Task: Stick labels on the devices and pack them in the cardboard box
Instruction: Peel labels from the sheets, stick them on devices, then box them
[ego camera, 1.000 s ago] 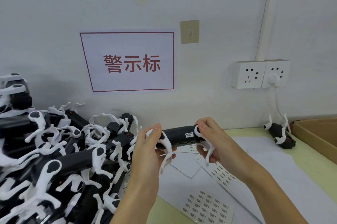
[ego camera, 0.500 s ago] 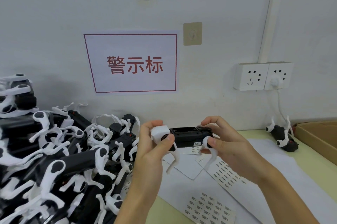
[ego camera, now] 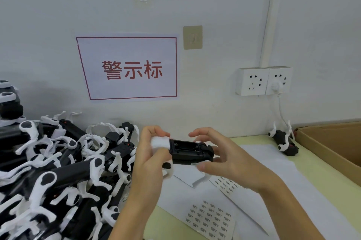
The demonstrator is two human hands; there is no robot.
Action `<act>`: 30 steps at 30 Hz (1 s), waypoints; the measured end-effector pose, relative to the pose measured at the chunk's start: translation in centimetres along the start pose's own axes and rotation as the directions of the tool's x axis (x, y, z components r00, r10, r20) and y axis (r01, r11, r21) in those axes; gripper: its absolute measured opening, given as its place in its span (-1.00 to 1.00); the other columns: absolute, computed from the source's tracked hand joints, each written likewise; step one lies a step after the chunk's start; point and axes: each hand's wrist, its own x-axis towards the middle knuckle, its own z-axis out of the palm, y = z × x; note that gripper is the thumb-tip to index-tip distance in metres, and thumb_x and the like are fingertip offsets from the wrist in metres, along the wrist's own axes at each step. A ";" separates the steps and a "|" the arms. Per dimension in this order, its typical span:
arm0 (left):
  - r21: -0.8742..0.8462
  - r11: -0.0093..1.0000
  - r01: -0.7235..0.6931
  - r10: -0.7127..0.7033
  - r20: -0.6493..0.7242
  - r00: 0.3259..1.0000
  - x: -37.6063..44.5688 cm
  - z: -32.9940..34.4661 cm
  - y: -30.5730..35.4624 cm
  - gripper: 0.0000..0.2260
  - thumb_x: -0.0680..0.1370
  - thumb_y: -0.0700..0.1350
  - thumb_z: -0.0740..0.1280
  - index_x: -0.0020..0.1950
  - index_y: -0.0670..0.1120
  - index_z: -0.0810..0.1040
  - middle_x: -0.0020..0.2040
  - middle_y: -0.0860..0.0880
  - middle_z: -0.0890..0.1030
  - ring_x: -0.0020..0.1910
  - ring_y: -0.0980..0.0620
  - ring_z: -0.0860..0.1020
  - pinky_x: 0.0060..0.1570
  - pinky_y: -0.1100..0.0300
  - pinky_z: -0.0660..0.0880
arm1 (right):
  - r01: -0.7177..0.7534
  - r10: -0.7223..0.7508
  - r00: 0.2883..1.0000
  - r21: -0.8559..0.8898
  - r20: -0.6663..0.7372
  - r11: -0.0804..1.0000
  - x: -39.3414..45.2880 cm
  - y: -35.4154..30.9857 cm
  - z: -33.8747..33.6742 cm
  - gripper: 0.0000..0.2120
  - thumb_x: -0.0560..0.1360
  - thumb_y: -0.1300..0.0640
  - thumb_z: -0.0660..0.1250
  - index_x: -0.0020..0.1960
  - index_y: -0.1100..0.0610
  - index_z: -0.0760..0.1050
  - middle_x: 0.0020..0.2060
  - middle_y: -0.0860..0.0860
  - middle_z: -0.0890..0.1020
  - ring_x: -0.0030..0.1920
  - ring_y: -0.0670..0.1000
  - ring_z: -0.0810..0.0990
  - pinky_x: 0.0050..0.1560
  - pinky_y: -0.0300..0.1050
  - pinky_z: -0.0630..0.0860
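2 hands hold 1 black-and-white device (ego camera: pixel 187 150) above the label sheets (ego camera: pixel 210 218): left hand (ego camera: pixel 151 161) grips its white end, right hand (ego camera: pixel 224 158) pinches its other end. The cardboard box (ego camera: pixel 332 147) sits right of the sheets.

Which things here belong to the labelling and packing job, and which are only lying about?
Job: held device, left hand, right hand, label sheets, device pile, cardboard box.
Lying about: wall sign, sockets, plugged cable.

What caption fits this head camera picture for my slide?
Both hands hold a black-and-white device above label sheets, beside a pile of devices and a cardboard box.
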 end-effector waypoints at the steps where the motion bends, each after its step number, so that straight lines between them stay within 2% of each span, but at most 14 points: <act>1: 0.015 1.000 0.005 -0.006 0.021 1.000 -0.1 0.2 0.2 -0.69 0.25 -0.20 0.18 -0.07 0.05 0.45 -0.18 0.04 0.52 -0.33 0.07 0.40 -0.42 0.22 0.31 | -0.005 0.005 1.000 -0.075 -0.006 0.997 -0.1 0.0 0.5 -0.51 0.41 0.03 0.44 0.30 -0.26 0.44 0.11 -0.29 0.53 0.13 -0.13 0.60 0.05 -0.21 0.54; 3: 0.088 0.996 -0.005 -0.003 0.085 0.996 -0.5 0.9 0.4 -0.67 0.25 -0.19 0.17 -0.03 0.07 0.44 -0.22 0.04 0.49 -0.35 0.11 0.38 -0.41 0.29 0.32 | 0.004 -0.017 0.998 -0.207 -0.060 0.978 -0.4 0.3 1.4 -0.62 0.41 -0.06 0.43 0.20 -0.29 0.50 0.08 -0.32 0.57 0.12 -0.24 0.55 0.05 -0.34 0.48; 5: 0.206 0.977 -0.060 0.029 0.153 0.988 -0.8 1.7 0.5 -0.63 0.29 -0.17 0.17 0.03 0.15 0.44 -0.08 0.07 0.52 -0.24 0.16 0.43 -0.31 0.40 0.35 | -0.004 -0.013 0.996 -0.191 -0.086 0.982 -1.0 0.8 1.7 -0.70 0.43 -0.01 0.44 0.13 -0.26 0.56 0.02 -0.31 0.61 0.02 -0.24 0.60 -0.09 -0.46 0.47; 6: 0.255 0.961 -0.103 0.056 0.184 0.981 -1.1 2.2 0.5 -0.62 0.32 -0.15 0.17 0.07 0.19 0.44 0.03 0.11 0.52 -0.12 0.17 0.47 -0.20 0.40 0.36 | -0.017 0.002 0.996 -0.159 -0.091 0.987 -1.5 1.1 1.6 -0.71 0.44 0.02 0.44 0.11 -0.25 0.57 0.00 -0.31 0.63 -0.03 -0.21 0.63 -0.13 -0.49 0.48; 8: 0.317 0.924 -0.214 0.147 0.224 0.964 -1.9 3.4 0.8 -0.59 0.40 -0.12 0.19 0.21 0.21 0.42 0.22 0.17 0.46 0.19 0.21 0.46 0.08 0.35 0.33 | -0.057 0.042 0.991 -0.117 -0.128 0.991 -3.0 1.9 0.6 -0.75 0.46 0.01 0.42 0.10 -0.24 0.57 -0.01 -0.26 0.65 -0.08 -0.13 0.67 -0.15 -0.40 0.54; 10: 0.378 0.855 -0.356 0.298 0.204 0.932 -2.5 4.7 0.7 -0.57 0.46 -0.14 0.20 0.29 0.16 0.39 0.35 0.14 0.40 0.41 0.16 0.35 0.27 0.30 0.27 | -0.110 0.081 0.974 -0.128 -0.211 0.986 -4.6 2.7 -1.2 -0.81 0.49 -0.04 0.39 0.09 -0.22 0.58 -0.03 -0.20 0.66 -0.09 -0.11 0.67 -0.10 -0.29 0.57; 13: 0.436 0.780 -0.449 0.396 0.212 0.894 -3.7 6.8 -0.6 -0.58 0.47 -0.18 0.20 0.27 0.17 0.39 0.34 0.17 0.39 0.39 0.17 0.35 0.26 0.23 0.31 | -0.181 0.141 0.930 -0.089 -0.339 0.980 -7.5 4.0 -5.0 -0.91 0.57 -0.01 0.35 0.04 -0.07 0.60 -0.10 -0.10 0.69 -0.10 -0.07 0.67 -0.16 -0.28 0.54; 15: 0.475 0.767 -0.431 0.305 0.320 0.897 -4.5 8.1 -2.3 -0.63 0.47 -0.14 0.20 0.23 0.19 0.41 0.30 0.24 0.41 0.34 0.22 0.38 0.25 0.24 0.33 | -0.232 0.211 0.889 -0.002 -0.406 0.973 -9.6 4.7 -8.1 -0.85 0.62 0.00 0.30 0.00 0.04 0.61 -0.10 0.04 0.70 -0.13 -0.03 0.66 -0.20 -0.29 0.54; 17: 0.532 0.739 -0.413 0.142 0.476 0.868 -5.3 9.4 -4.3 -0.66 0.47 -0.06 0.19 0.20 0.24 0.40 0.30 0.29 0.38 0.34 0.27 0.36 0.26 0.29 0.29 | -0.275 0.293 0.844 0.107 -0.449 0.956 -12.0 5.3 -11.4 -0.73 0.64 -0.03 0.26 0.03 0.15 0.60 -0.06 0.16 0.70 -0.12 0.00 0.65 -0.18 -0.22 0.58; 19: 0.614 0.651 -0.446 -0.018 0.600 0.800 -5.9 11.2 -6.7 -0.70 0.54 -0.01 0.19 0.24 0.26 0.33 0.37 0.30 0.28 0.43 0.23 0.30 0.28 0.43 0.18 | -0.279 0.347 0.800 0.209 -0.489 0.937 -14.5 5.8 -14.8 -0.68 0.64 -0.05 0.24 0.07 0.19 0.61 -0.10 0.14 0.71 -0.14 0.02 0.65 -0.17 -0.17 0.59; 22: 0.683 0.521 -0.512 -0.153 0.665 0.731 -6.0 14.9 -9.1 -0.61 0.66 0.02 0.16 0.42 0.28 0.12 0.51 0.24 0.09 0.53 0.27 0.09 0.34 0.54 0.01 | -0.244 0.410 0.724 0.350 -0.555 0.905 -17.7 6.6 -20.2 -0.63 0.61 -0.08 0.25 0.07 0.22 0.60 -0.18 0.11 0.68 -0.16 0.04 0.66 -0.13 -0.08 0.61; 25: 0.713 0.478 -0.513 -0.172 0.649 0.741 -5.8 20.2 -10.1 -0.60 0.68 0.05 0.11 0.51 0.20 0.16 0.56 0.21 0.10 0.55 0.25 0.03 0.42 0.40 0.04 | -0.186 0.475 0.648 0.481 -0.595 0.857 -20.4 8.3 -25.4 -0.62 0.63 -0.06 0.23 0.18 0.24 0.56 -0.14 0.13 0.68 -0.08 0.12 0.65 0.08 0.06 0.58; 27: 0.718 0.470 -0.514 -0.154 0.640 0.753 -5.8 24.1 -11.0 -0.59 0.68 0.06 0.09 0.54 0.19 0.14 0.58 0.18 0.10 0.57 0.20 0.02 0.45 0.30 0.08 | -0.123 0.513 0.593 0.560 -0.620 0.820 -21.9 9.8 -28.5 -0.65 0.64 -0.04 0.22 0.22 0.21 0.54 -0.05 0.15 0.65 -0.04 0.15 0.62 0.00 0.01 0.56; 30: 0.728 0.458 -0.510 -0.118 0.619 0.777 -6.1 29.8 -12.4 -0.59 0.68 0.08 0.07 0.54 0.16 0.16 0.58 0.13 0.12 0.57 0.13 0.05 0.49 0.20 0.12 | -0.079 0.564 0.466 0.603 -0.681 0.793 -23.8 13.1 -32.6 -0.69 0.64 -0.02 0.23 0.22 0.18 0.50 0.01 0.16 0.60 -0.05 0.18 0.59 -0.10 -0.03 0.53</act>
